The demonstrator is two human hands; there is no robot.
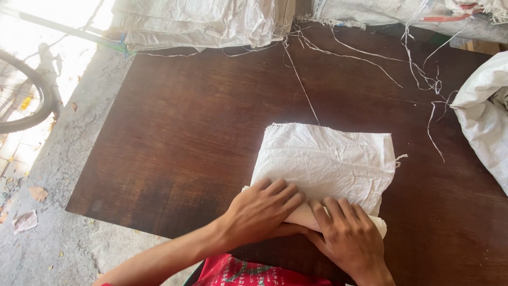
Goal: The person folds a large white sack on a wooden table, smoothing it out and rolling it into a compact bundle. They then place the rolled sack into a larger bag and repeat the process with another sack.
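Both hands press flat on the near edge of a folded white woven sack (pixel 328 161) lying in the lower middle of the frame on a dark brown wooden board (pixel 185 132). Left hand (pixel 262 209) lies palm down with fingers spread and nearly straight, apparently holding the top layer down so the fold keeps its crease. Right hand (pixel 349 235) sits just beside it, also open and flat, fingertips on the rolled lower edge; neither hand grips anything. Loose white threads (pixel 370 58) trail across the board's upper right. A stack of similar sacks (pixel 201 24) rests along the top edge, another sack (pixel 484 116) bulges at the right, and a bicycle wheel (pixel 26 98) shows at the far left.
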